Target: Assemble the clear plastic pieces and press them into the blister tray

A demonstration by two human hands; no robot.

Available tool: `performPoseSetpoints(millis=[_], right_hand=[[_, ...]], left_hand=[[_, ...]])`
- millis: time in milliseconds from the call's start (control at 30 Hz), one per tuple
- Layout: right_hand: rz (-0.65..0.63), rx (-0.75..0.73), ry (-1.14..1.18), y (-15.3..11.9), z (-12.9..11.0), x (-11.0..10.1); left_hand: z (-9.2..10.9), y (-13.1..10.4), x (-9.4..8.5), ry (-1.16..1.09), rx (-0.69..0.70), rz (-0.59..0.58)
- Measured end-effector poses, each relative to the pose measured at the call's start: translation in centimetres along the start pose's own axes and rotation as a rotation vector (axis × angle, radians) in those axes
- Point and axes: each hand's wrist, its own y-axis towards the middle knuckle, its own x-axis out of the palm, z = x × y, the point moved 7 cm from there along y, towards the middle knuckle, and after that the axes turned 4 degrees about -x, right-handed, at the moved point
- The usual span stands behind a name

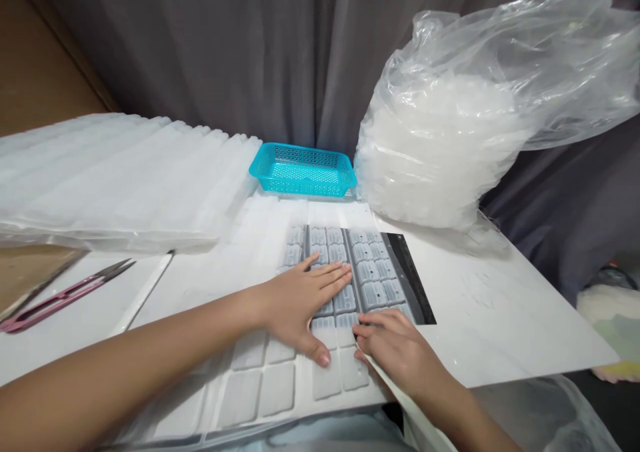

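My left hand [313, 299] lies flat with its fingers spread on a translucent plastic sheet [280, 385] moulded into rows of rectangular pockets. Under part of the sheet, a black panel [413, 282] shows through and sticks out on the right. Close by, my right hand [395, 345] is closed in a pinch at the pocketed sheet, near the front edge of the table. A small dark tip shows at its fingers, and a pale strip [400, 395] runs from below them towards me. What exactly the fingers grip is partly hidden.
A thick stack of white translucent sheets [115, 179] stands at the left. Pink-handled thread snips [65, 295] and a thin white stick [145, 292] lie before it. Behind are a blue perforated basket [303, 172] and a bulky clear plastic bag [440, 139] on the white tabletop [500, 312].
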Motion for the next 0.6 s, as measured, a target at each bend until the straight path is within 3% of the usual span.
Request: performPoseSetpoints(millis=[167, 300, 433, 500, 600], right_hand=[[0.030, 0.002, -0.025, -0.7, -0.3, 0.7], [0.172, 0.186, 0.015, -2.1, 3.2, -0.2], [0.270, 0.377, -0.098, -2.1, 7.4, -3.7], [0.180, 0.431, -0.020, -0.8, 8.8, -4.4], [-0.094, 0.445, 0.427, 1.8, 9.0, -2.6]], left_hand=[[0.2, 0.1, -0.1, -0.007, 0.008, 0.002], [0.3, 0.0, 0.0, 0.000, -0.026, -0.027], [0.5, 0.1, -0.2, -0.005, -0.030, -0.047], [0.4, 0.1, -0.1, -0.017, -0.022, -0.052], [0.1, 0.0, 0.0, -0.023, -0.024, -0.045]])
